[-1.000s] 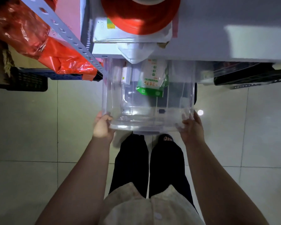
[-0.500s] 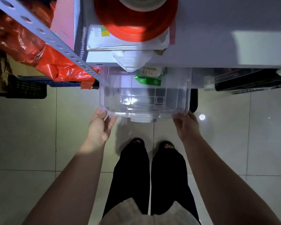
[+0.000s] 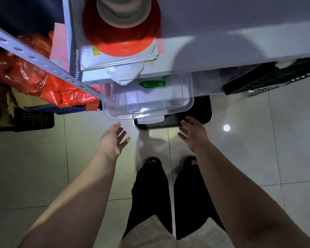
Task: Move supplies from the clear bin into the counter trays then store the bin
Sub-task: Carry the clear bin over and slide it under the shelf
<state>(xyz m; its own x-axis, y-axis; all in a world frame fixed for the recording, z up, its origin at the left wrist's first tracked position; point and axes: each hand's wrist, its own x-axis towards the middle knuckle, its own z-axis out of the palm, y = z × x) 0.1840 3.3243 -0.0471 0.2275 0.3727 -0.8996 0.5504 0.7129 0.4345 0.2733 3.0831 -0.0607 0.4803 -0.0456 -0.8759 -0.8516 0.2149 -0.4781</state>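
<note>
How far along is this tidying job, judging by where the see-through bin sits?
Nearly finished, it seems. The clear bin sits tucked under the counter, its front edge sticking out, resting on a black tray. Both the left hand and right hand are open, touching nothing. A green packet shows through the bin. Perhaps a final push remains.

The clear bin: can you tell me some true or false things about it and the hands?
1. The clear bin sits partly under the white counter. True.
2. The left hand is gripping the bin. False: it is open and apart from the bin.
3. The right hand is open with its fingers spread. True.
4. The bin is full to the top with supplies. False: it looks almost empty, with only a green packet showing at its far end.
5. A red roll stands on the counter. True.
</note>
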